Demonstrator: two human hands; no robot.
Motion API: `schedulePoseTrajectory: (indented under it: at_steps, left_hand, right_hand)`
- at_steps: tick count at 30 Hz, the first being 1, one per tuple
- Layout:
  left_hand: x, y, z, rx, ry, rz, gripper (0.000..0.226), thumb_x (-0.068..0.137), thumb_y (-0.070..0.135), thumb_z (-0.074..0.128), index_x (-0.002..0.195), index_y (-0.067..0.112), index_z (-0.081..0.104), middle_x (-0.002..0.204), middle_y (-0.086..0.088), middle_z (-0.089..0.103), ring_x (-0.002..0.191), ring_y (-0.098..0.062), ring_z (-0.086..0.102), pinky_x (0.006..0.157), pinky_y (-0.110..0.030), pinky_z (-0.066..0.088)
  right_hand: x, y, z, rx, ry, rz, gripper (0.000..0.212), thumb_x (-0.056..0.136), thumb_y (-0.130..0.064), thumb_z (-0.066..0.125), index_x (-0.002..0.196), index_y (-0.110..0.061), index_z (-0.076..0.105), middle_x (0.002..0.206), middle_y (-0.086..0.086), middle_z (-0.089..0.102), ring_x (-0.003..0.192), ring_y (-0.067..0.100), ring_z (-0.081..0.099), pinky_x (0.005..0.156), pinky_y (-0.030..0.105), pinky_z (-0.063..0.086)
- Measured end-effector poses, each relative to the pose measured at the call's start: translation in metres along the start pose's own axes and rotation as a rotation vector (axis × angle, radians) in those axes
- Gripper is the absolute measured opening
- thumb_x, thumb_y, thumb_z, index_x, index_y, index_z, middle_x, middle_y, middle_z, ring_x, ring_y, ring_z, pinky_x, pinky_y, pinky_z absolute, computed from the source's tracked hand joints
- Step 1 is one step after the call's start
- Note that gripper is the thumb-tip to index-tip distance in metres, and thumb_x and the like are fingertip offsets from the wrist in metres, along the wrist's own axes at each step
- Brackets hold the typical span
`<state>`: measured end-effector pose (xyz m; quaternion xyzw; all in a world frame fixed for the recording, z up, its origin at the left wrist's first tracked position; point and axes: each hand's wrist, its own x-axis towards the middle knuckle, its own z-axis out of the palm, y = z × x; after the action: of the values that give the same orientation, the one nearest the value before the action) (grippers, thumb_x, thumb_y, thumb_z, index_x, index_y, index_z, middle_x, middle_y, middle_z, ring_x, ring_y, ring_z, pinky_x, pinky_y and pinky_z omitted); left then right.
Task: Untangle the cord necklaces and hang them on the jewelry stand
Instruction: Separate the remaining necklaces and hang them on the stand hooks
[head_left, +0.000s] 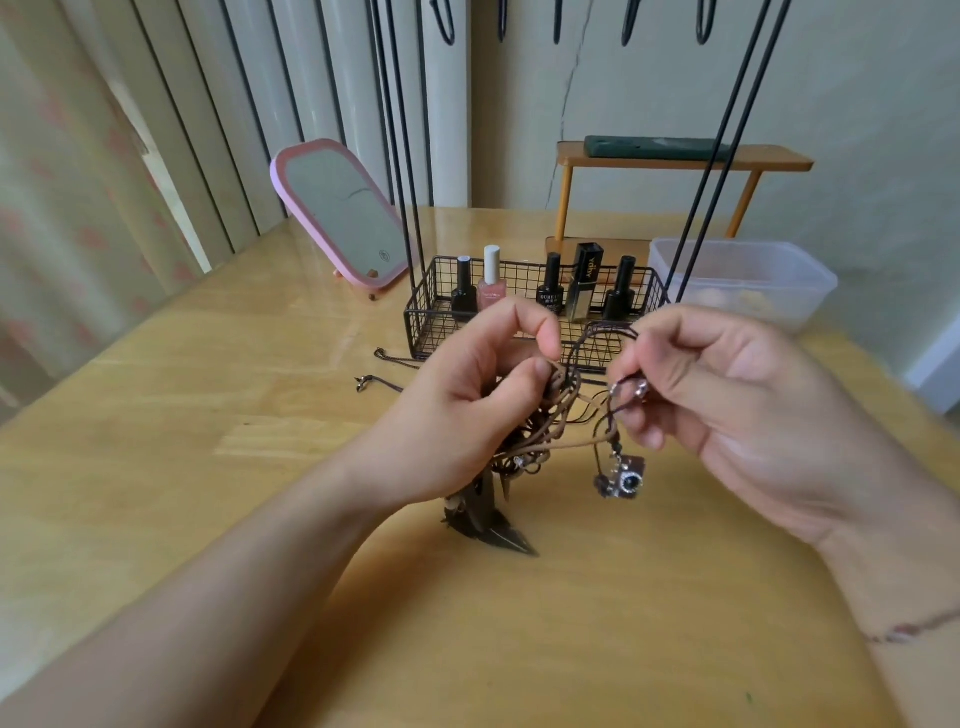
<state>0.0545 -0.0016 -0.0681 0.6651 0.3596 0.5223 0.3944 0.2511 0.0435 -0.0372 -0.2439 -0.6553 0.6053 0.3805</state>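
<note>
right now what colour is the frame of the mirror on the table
Pink; the mirror shows clearly in the head view, standing left of the wire basket.

Brown and tan cords (563, 415) over a yellow wood-grain tabletop (208, 415). Behind them a black wire basket (431, 317); left of the basket, a pink-framed mirror (337, 213); behind it, an orange shelf (675, 158).

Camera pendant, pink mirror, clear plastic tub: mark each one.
camera pendant (625, 479), head view, on its dark lens.
pink mirror (340, 210), head view, middle of the glass.
clear plastic tub (810, 270), head view, on its right rim.
</note>
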Motion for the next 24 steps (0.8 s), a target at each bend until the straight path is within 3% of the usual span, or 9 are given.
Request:
schedulePoseTrajectory:
  at_steps: [4,7,10,13,21,24]
  left_hand:
    - [0.0,-0.001,0.003,0.022,-0.016,-0.015,0.006,0.099,0.01,0.042,0.101,0.015,0.045,0.072,-0.032,0.041,0.057,-0.039,0.036,0.052,-0.041,0.034]
    - [-0.001,-0.002,0.001,0.051,-0.018,-0.019,0.006,0.1,0.011,0.043,0.101,0.016,0.045,0.073,-0.032,0.043,0.058,-0.04,0.036,0.052,-0.047,0.033]
    - [-0.002,-0.001,0.002,0.098,-0.028,-0.006,0.004,0.099,0.008,0.042,0.101,0.012,0.043,0.071,-0.023,0.044,0.059,-0.039,0.033,0.051,-0.047,0.032]
    - [-0.004,0.002,0.004,0.119,-0.038,0.009,0.004,0.1,0.009,0.042,0.102,0.011,0.042,0.076,-0.033,0.044,0.061,-0.042,0.036,0.051,-0.05,0.036]
    - [-0.004,-0.003,0.006,0.169,-0.032,0.004,0.007,0.101,0.013,0.045,0.107,0.01,0.046,0.072,-0.003,0.047,0.058,-0.016,0.037,0.053,-0.026,0.035]
    - [-0.004,-0.003,0.006,0.171,-0.034,-0.006,0.009,0.099,0.011,0.048,0.107,0.011,0.045,0.067,0.011,0.047,0.054,-0.008,0.034,0.052,-0.018,0.032]
  right_hand:
    - [0.001,0.007,0.013,0.169,0.002,0.035,0.018,0.084,-0.02,0.055,0.071,-0.012,0.065,0.077,0.014,0.067,0.062,0.022,0.062,0.052,0.026,0.052]
    - [0.001,0.003,0.016,0.299,0.013,0.038,0.018,0.087,-0.018,0.05,0.076,-0.006,0.058,0.076,0.013,0.066,0.064,0.021,0.063,0.057,0.027,0.055]
    - [0.004,0.001,0.014,0.406,0.072,0.064,0.017,0.088,-0.02,0.047,0.077,-0.008,0.053,0.069,0.008,0.064,0.058,0.017,0.06,0.052,0.024,0.052]
    - [0.005,0.002,0.012,0.53,0.127,0.15,0.02,0.092,-0.024,0.045,0.076,-0.014,0.051,0.063,0.001,0.056,0.054,0.015,0.054,0.052,0.023,0.05]
    - [0.002,-0.002,0.016,0.658,0.15,0.289,0.026,0.1,-0.024,0.037,0.077,-0.017,0.045,0.048,-0.006,0.031,0.048,0.012,0.033,0.048,0.021,0.044]
    - [0.001,-0.004,0.014,0.534,0.103,0.344,0.025,0.098,-0.025,0.038,0.075,-0.018,0.045,0.043,-0.008,0.027,0.044,0.011,0.031,0.044,0.021,0.036]
